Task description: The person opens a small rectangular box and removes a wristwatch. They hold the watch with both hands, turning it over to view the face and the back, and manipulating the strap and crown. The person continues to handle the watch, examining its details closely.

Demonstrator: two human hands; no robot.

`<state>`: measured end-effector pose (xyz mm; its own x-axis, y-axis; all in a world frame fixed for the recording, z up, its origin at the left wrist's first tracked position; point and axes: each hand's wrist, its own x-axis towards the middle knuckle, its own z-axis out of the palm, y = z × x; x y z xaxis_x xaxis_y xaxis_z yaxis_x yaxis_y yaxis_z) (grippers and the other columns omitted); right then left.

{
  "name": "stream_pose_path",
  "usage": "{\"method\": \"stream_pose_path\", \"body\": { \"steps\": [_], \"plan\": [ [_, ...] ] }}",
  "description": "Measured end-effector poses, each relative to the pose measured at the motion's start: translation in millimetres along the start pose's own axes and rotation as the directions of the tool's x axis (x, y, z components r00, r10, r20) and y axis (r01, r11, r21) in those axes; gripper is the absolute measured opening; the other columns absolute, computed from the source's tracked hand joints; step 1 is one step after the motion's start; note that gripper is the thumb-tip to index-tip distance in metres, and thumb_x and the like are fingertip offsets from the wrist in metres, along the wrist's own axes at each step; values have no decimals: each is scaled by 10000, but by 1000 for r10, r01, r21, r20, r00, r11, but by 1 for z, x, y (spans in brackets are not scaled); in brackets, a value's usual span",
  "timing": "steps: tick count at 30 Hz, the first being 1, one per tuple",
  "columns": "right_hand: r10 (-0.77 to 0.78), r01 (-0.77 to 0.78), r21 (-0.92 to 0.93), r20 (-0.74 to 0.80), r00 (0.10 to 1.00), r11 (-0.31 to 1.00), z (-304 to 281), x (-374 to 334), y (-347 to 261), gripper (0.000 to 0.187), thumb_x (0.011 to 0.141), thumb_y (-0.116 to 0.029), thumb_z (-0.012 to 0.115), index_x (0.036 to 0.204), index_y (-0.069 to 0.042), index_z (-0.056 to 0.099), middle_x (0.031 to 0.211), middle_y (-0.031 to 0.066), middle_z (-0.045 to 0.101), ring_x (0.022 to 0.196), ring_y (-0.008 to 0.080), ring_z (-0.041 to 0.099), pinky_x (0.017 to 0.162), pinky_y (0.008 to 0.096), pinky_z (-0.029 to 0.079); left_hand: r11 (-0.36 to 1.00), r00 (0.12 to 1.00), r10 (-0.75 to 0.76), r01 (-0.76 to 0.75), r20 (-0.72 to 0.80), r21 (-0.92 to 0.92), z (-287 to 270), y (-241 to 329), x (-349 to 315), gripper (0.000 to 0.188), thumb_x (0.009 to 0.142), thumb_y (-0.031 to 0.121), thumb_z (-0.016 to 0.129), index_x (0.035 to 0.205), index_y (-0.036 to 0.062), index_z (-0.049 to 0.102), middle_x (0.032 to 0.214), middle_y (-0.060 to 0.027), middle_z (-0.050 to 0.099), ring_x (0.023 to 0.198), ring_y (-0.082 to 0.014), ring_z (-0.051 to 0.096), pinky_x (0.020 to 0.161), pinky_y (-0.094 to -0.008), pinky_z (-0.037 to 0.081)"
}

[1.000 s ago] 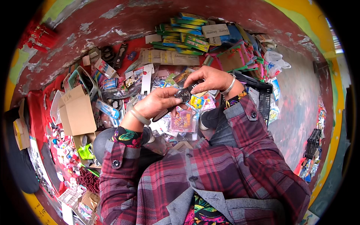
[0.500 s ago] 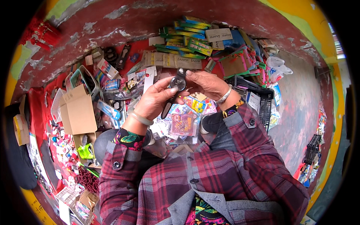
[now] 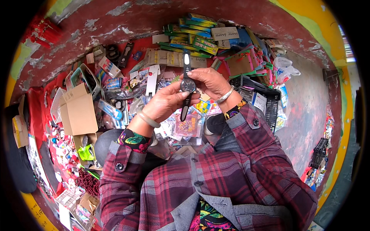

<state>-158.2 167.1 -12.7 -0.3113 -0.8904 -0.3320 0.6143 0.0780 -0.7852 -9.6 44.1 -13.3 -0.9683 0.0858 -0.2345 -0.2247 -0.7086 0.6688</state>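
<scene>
In the head view, your left hand (image 3: 163, 101) is closed in a pinch on a black wristwatch (image 3: 188, 85), its thumb over the lower edge of the round dial and its fingers partly hidden behind. Your right hand (image 3: 211, 80) is half curled, thumb and fingers closed on the strap just above the case; how firmly, you cannot tell from here. The watch is upright between your two hands, in front of you, with one strap end pointing away and the other hanging toward you, both with pale inserts. Below it, between your knees, lies a square clear packet (image 3: 185, 125) with a reddish print, among other packets. A black crate (image 3: 273, 109) stands to your right, an open cardboard box (image 3: 81, 111) to your left, and yellow-green cartons (image 3: 204, 45) are piled beyond your hands near the wall.
</scene>
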Motion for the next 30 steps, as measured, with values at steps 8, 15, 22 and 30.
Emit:
{"method": "stream_pose_path", "body": {
  "steps": [8,15,22,30],
  "plan": [
    [-2,2,-1,-12,1000,1000,-2,2,3,258,869,-167,570,974,63,619,913,107,640,837,164,608,787,291,476,999,1000,-24,25,8,-40,1,2,0,375,904,123,501,1240,-20,419,1125,-200,564,1084,-313,549,953,-389,411],
    [-1,1,-25,-16,1000,1000,-2,1,3,275,871,-179,569,993,63,614,917,96,636,830,148,603,770,271,477,999,1000,-16,16,3,-44,2,2,-1,371,905,122,495,1239,-25,424,1120,-202,570,1078,-313,553,953,-390,412],
    [-9,8,-26,-21,1000,1000,-4,2,5,265,872,-178,570,980,59,617,907,90,638,820,139,602,755,255,478,999,1000,-11,11,-3,-35,2,2,0,364,904,114,492,1235,-25,428,1120,-201,571,1077,-315,554,950,-396,415],
    [-9,9,-4,4,1000,1000,-3,4,5,271,893,-207,551,983,43,607,851,61,626,773,125,586,710,255,471,995,1000,27,-28,-10,-97,0,1,1,350,929,194,457,1208,-18,447,1090,-207,582,1013,-301,582,923,-399,428]
  ]
}}
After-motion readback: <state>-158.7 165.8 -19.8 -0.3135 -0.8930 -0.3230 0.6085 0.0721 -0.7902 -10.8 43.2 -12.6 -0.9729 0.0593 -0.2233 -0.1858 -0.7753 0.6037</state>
